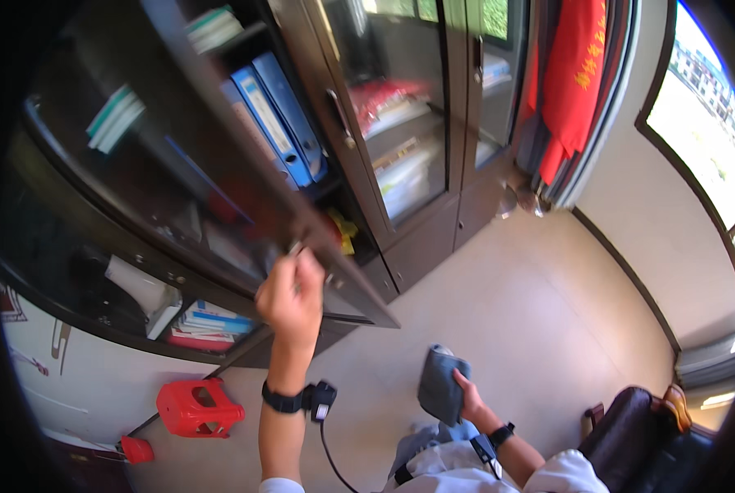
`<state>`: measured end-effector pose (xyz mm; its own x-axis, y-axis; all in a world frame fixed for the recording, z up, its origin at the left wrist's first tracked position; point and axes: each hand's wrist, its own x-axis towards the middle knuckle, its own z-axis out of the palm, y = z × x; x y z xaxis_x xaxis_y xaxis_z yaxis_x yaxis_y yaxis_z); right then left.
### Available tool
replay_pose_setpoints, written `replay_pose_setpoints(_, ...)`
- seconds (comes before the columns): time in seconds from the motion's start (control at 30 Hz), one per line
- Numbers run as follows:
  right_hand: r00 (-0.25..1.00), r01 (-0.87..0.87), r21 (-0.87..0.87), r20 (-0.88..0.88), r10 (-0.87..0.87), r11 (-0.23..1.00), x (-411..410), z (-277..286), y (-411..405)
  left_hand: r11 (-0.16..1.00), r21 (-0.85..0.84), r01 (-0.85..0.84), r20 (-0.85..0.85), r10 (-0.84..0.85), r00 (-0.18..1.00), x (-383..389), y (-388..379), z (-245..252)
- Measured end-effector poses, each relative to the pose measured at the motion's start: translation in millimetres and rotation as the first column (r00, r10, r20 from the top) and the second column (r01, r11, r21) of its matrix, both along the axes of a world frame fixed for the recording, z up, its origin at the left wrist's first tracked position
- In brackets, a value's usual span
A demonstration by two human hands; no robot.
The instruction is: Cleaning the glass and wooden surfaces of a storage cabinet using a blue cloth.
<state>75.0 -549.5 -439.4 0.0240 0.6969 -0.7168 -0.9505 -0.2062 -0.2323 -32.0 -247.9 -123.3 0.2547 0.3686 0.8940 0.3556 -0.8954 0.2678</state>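
Note:
My left hand (293, 293) is closed on the handle of a dark cabinet door (358, 277), which has a glass pane and stands swung out from the cabinet. Behind the door's edge, blue ring binders (272, 117) stand upright on a shelf, with something yellow and red (342, 231) below them. My right hand (469, 397) holds a folded dark grey cloth (441, 382) low over the floor, in front of my body. Both wrists wear black straps with small devices and cables.
More glass-fronted cabinet doors (404, 135) run along the wall to a red banner (574, 80) and curtains. A red plastic stool (198, 408) and a small red bin (137, 450) are at lower left. A dark leather chair (626, 425) stands at lower right, below the window (691, 129).

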Motion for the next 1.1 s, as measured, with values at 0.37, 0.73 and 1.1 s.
replay_pose_setpoints(0.37, 0.998, 0.053, 0.144, 0.030, -0.058, 0.988, 71, -25, 57, 0.951, -0.014, -0.308, -0.059, 0.306, 0.950, 107, 182, 20)
replay_pose_setpoints(0.73, 0.999, 0.023, 0.149, 0.028, -0.028, 0.989, 157, -137, 190, 0.746, -0.638, -0.191, -0.106, 0.161, 0.981, 61, 112, -348)
replay_pose_setpoints(1.1, 0.937, 0.341, 0.284, -0.019, -0.350, 0.896, 154, -317, 188, 0.702, -0.662, -0.262, -0.359, 0.010, 0.933, 69, 130, -730)
